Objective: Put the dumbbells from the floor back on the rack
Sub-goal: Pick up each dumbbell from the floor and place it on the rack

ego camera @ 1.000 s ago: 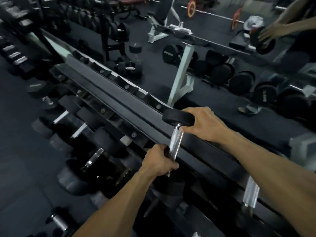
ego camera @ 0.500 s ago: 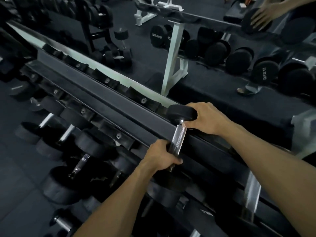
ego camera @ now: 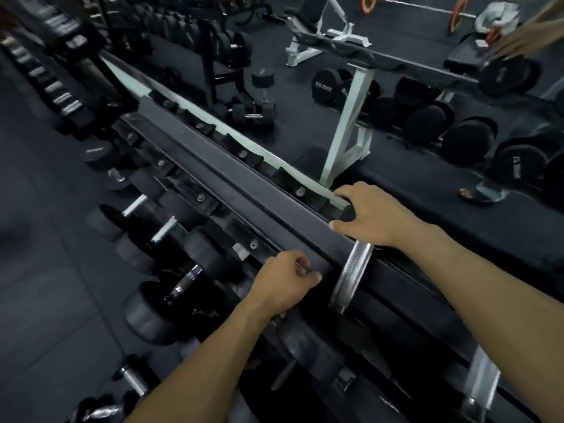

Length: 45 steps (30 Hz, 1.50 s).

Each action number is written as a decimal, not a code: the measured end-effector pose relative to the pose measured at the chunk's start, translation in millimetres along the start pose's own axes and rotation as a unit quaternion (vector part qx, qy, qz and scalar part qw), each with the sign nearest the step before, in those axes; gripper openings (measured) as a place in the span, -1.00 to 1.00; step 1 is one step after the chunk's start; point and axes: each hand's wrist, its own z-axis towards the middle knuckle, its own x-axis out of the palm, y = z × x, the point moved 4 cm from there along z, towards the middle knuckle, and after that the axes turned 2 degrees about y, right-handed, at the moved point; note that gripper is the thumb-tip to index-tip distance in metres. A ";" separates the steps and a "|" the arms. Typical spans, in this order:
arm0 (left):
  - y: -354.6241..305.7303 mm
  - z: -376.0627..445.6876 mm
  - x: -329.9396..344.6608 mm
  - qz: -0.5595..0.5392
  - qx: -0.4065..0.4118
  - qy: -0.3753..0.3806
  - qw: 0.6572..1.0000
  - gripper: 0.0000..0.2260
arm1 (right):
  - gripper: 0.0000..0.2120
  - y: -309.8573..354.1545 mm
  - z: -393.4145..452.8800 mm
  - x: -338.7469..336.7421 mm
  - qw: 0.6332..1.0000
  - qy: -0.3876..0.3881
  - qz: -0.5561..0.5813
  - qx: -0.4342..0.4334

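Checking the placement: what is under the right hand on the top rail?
The right hand covers the black rubber dumbbell head; only its edge shows. The chrome knurled handle emerges below, across the black rack rail.

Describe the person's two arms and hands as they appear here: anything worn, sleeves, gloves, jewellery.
Both forearms are bare as far as the frame shows, with no sleeve in view. The left hand and the right hand wear no gloves, and no watch, wristband or ring shows on either. The nails look short and unpainted. The upper arms are out of frame.
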 end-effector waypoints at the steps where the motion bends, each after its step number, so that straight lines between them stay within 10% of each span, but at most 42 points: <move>1: 7.5 -6.4 -8.6 0.005 -0.003 -0.016 1.000 -0.79 | -0.31 15.9 3.0 1.5 1.000 -0.002 -0.009 -0.021; 13: 174.4 -140.6 -109.2 0.140 -0.134 -0.174 0.965 -0.65 | -0.38 240.2 25.3 97.5 0.951 0.112 -0.147 -0.250; 26: 402.0 -306.4 -81.9 0.073 -0.304 -0.172 0.934 -0.63 | -0.40 458.7 -21.3 305.5 0.854 0.261 -0.222 -0.392; 45: 787.1 -232.4 135.6 -0.084 -0.357 -0.076 0.927 -0.65 | -0.38 433.5 27.1 770.6 0.853 0.415 -0.197 -0.248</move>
